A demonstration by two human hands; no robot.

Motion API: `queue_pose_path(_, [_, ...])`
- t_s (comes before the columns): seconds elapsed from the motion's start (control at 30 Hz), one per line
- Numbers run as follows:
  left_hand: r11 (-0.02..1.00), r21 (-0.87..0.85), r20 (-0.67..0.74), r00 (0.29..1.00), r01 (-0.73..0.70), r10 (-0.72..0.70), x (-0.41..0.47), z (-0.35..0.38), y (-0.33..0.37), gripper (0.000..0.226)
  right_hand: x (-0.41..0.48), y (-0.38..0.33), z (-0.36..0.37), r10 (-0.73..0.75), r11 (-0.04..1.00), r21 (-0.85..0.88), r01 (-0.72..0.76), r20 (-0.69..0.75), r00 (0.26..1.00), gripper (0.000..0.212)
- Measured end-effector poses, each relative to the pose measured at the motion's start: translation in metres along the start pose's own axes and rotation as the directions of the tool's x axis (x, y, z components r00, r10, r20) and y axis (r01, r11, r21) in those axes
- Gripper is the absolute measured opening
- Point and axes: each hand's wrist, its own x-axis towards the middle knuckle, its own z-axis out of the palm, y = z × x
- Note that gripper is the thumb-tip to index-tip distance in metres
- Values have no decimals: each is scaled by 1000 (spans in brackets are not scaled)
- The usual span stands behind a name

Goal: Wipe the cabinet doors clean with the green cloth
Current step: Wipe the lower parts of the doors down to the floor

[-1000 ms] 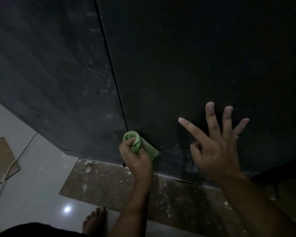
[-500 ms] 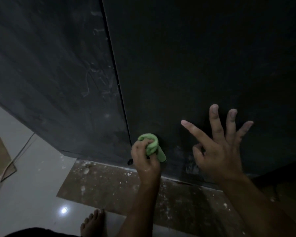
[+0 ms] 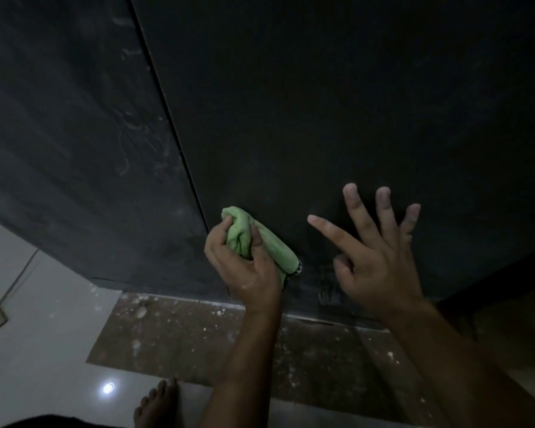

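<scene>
Ok, head view only, and the light is dim. Left hand [image 3: 244, 270] is gripping the green cloth [image 3: 267, 247], bunched into a roll with fingers and thumb curling round it. It is pressing the cloth against the right cabinet door [image 3: 322, 103] low down, just beside the seam [image 3: 173, 128] between the two doors. Right hand [image 3: 379, 264] is spreading wide, fingers [image 3: 354, 208] straight and holding nothing. It is sitting close to the same door, right of the cloth, but I cannot tell whether the fingertips are touching the panel. Progress, as a judgement: the right door is looking even and dark across its upper area, so it is probably wiped there. Faint pale smudges are showing near its bottom edge, below the right hand. Left cabinet door [image 3: 74, 149] is showing plenty of whitish swirls and streaks, mostly next to the seam, so it is looking largely undone. Roughly midway at best: the right door's bottom strip and the whole left door are remaining. Below the doors a speckled brown sheet [image 3: 183, 335] is lying on the pale floor [image 3: 44, 335], with a bare foot [image 3: 158, 403] at the bottom edge.
</scene>
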Motion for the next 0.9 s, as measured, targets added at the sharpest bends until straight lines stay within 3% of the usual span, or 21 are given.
queue_pose_path(0.1, [982, 37, 84, 979, -187, 184, -7, 1, -9, 38, -3, 7, -5, -28, 999, -21, 29, 30, 999, 77])
queue_pose_path(0.23, [954, 32, 276, 920, -297, 277, -24, -1, -19, 41, -7, 10, -10, -46, 999, -24, 48, 82, 996, 71])
queue_pose_path(0.33, [894, 4, 478, 786, -447, 391, -37, -1, -42, 41, -11, 8, -9, -59, 998, -30, 62, 103, 993, 68])
queue_pose_path(0.4, [857, -21, 617, 668, -514, 416, -47, -4, -63, 21, -13, 5, -6, -70, 997, -32, 74, 118, 991, 66])
queue_pose_path(0.47, [860, 17, 741, 584, -510, 332, -56, -13, -83, 27, -14, 4, -3, -77, 996, -32, 82, 126, 989, 66])
queue_pose_path(0.5, [869, 65, 772, 577, -491, 268, -60, -19, -94, 32, -15, 3, -2, -77, 996, -31, 81, 128, 989, 66])
queue_pose_path(0.57, [904, 205, 710, 692, -375, 127, -60, -35, -108, 23, -15, 3, 1, -72, 997, -26, 76, 121, 990, 67])
queue_pose_path(0.63, [936, 321, 504, 863, -145, -39, -52, -47, -113, 35, -16, 3, 4, -73, 997, -23, 76, 105, 992, 67])
queue_pose_path(0.7, [953, 301, 290, 951, 13, -104, -38, -48, -108, 36, -16, 3, 8, -73, 997, -24, 75, 93, 993, 66])
queue_pose_path(0.9, [973, 78, 57, 974, 215, -220, -26, -33, -93, 44, -16, 0, 14, -65, 997, -25, 67, 70, 995, 66])
